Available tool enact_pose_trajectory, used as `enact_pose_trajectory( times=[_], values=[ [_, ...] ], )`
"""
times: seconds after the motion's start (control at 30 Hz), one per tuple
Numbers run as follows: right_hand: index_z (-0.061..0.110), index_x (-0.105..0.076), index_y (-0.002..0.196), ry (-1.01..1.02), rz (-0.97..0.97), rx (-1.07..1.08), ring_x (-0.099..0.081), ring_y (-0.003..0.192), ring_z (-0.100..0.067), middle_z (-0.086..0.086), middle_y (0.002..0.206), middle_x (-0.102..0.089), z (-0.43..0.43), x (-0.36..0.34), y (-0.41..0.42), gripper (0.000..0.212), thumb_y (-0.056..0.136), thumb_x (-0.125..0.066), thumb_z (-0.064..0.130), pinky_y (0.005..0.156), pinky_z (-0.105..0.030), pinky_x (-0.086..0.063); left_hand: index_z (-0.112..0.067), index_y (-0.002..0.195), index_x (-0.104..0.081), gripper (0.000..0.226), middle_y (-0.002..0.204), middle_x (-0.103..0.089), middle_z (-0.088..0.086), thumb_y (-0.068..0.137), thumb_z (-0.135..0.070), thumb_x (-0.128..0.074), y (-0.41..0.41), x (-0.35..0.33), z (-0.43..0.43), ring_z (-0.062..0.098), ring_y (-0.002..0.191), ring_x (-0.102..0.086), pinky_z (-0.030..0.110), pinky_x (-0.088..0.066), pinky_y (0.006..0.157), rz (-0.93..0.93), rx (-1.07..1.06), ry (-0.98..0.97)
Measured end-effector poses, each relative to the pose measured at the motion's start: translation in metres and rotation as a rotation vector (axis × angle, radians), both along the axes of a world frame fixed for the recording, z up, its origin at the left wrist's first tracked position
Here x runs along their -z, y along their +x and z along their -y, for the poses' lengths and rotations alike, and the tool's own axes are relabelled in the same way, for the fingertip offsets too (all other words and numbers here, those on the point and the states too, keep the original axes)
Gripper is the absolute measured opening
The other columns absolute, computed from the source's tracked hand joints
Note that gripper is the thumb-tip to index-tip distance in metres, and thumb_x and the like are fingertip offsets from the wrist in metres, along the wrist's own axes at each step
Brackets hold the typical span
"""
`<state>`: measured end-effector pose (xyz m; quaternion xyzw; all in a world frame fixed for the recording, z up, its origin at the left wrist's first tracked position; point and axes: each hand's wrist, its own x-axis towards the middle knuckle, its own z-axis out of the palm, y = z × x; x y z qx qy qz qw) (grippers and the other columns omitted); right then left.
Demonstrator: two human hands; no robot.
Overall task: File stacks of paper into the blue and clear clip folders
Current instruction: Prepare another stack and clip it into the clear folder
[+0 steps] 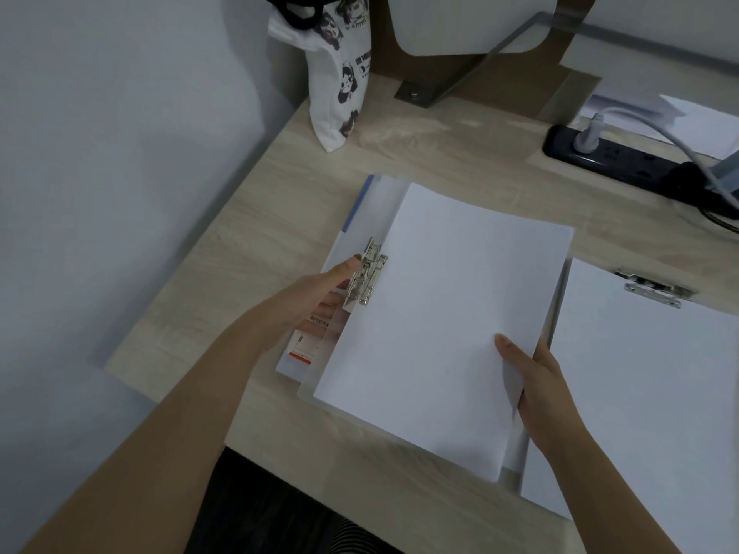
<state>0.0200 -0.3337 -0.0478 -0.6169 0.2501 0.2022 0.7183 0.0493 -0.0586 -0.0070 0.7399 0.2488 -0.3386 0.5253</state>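
Gripping the paper stack (444, 313) at its near right edge, the right hand (538, 387) is laying its thumb on top and curling its fingers beneath. The stack is lying in the clear folder (308, 387) at the desk (248, 249) centre, its left edge butting the metal clip (366, 273). Left of the stack, the left hand (320, 291) is pinching that clip. A blue folder (362, 201) is showing beneath the stack's far left corner. Right of the stack, a second clipped stack (648, 393) is lying. Beyond the stack, a printed bag (340, 74) and power strip (624, 157) are sitting.
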Motion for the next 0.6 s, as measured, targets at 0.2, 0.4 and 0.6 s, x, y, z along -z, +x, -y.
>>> enact_pose_trajectory(
  times=[0.2, 0.4, 0.6],
  values=[
    [0.024, -0.059, 0.111, -0.01, -0.015, -0.02, -0.067, 0.088, -0.018, 0.001, 0.099, -0.07, 0.003, -0.001, 0.002, 0.023, 0.089, -0.056, 0.018, 0.068, -0.029, -0.052, -0.018, 0.124, -0.057, 0.055, 0.109, -0.064, 0.0, 0.083, -0.055, -0.051, -0.005, 0.001, -0.003, 0.013, 0.1, -0.06, 0.023, -0.05, 0.08, 0.018, 0.053, -0.003],
    [0.028, -0.059, 0.101, -0.029, -0.02, -0.019, -0.065, 0.088, -0.02, 0.0, 0.098, -0.068, 0.004, -0.001, 0.002, 0.016, 0.089, -0.055, 0.018, 0.067, -0.03, -0.05, -0.014, 0.11, -0.059, 0.024, 0.091, -0.065, -0.005, 0.09, -0.026, -0.057, -0.015, 0.012, 0.002, 0.004, 0.08, -0.059, 0.001, -0.043, 0.054, 0.176, 0.054, 0.072],
    [0.023, -0.059, 0.109, -0.038, -0.025, -0.006, -0.066, 0.094, -0.022, -0.003, 0.104, -0.068, 0.006, 0.001, 0.003, 0.022, 0.088, -0.056, 0.017, 0.072, -0.031, -0.051, -0.008, 0.107, -0.062, 0.023, 0.091, -0.069, 0.003, 0.089, -0.022, -0.06, -0.018, 0.016, 0.0, 0.017, 0.083, -0.063, 0.014, -0.049, 0.064, 0.226, 0.063, 0.074]
  ],
)
